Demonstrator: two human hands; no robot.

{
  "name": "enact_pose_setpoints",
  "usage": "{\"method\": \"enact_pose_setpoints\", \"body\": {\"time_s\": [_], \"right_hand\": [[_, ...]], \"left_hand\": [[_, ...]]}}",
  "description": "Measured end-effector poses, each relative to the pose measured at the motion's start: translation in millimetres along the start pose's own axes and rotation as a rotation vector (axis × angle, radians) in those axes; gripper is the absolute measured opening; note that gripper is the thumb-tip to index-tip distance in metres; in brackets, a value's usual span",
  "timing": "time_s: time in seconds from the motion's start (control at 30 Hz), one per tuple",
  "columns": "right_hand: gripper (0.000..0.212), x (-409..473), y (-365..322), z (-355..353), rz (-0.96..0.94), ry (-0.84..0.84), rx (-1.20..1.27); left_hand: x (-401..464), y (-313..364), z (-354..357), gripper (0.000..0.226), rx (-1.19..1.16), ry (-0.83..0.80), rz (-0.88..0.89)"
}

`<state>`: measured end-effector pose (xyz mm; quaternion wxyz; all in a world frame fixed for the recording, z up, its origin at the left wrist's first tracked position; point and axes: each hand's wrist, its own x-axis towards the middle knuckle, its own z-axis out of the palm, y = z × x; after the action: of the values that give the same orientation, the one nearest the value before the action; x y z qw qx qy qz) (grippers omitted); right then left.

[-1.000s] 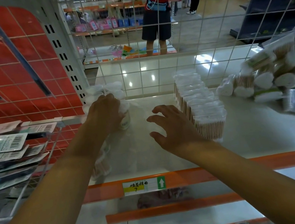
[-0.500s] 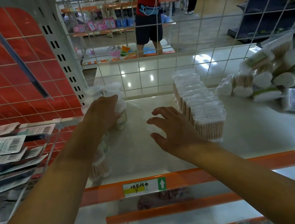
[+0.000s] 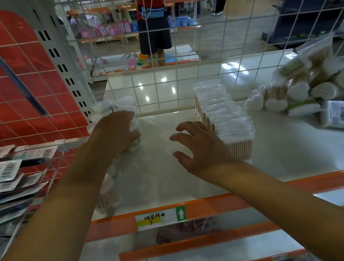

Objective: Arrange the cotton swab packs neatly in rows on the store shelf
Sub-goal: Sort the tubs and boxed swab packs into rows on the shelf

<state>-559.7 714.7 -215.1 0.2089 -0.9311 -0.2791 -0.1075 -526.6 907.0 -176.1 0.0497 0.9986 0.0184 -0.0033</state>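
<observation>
White cotton tips crown the cotton swab pack [image 3: 133,133] that the left hand [image 3: 114,133] grips from above, fingers curled over its top, at the left end of the shelf [image 3: 295,154]. This pack stands upright in a column of similar round packs [image 3: 116,105] that runs from the wire-mesh back [image 3: 209,39] toward the orange front rail [image 3: 219,207]; part of that column is hidden beneath the left forearm. The right hand [image 3: 199,148] hovers over the bare shelf between the columns, its fingers spread and lightly bent, holding nothing, its back just beside a tidy row of rectangular packs [image 3: 224,119]. Those packs stand upright in clear wrap, with pale wooden sticks showing below white tips. Well apart to the right, a loose heap of packs [image 3: 317,88] lies tumbled, some on their sides with round white ends facing out, some with green labels. A yellow and white price tag [image 3: 156,219] with a green arrow sits on the rail. Behind the mesh stands a person in a red top and dark shorts [image 3: 152,24].
</observation>
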Motion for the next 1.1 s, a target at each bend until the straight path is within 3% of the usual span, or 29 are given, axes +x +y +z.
{"method": "enact_pose_setpoints", "body": {"time_s": [0.2, 0.43, 0.77, 1.1], "right_hand": [[0.045, -1, 18, -24, 0.036, -0.012, -0.063], [0.049, -15, 63, -59, 0.078, 0.002, -0.092], [0.042, -53, 160, -110, 0.117, -0.036, -0.139], [0.034, -39, 270, -119, 0.151, 0.079, -0.152]], "left_hand": [[-18, 46, -6, 0.052, -0.021, 0.193, 0.223], [-22, 119, -1, 0.047, -0.039, 0.266, 0.36], [-13, 236, 21, 0.045, -0.117, 0.254, 0.404], [42, 314, 44, 0.042, -0.115, 0.216, 0.341]]}}
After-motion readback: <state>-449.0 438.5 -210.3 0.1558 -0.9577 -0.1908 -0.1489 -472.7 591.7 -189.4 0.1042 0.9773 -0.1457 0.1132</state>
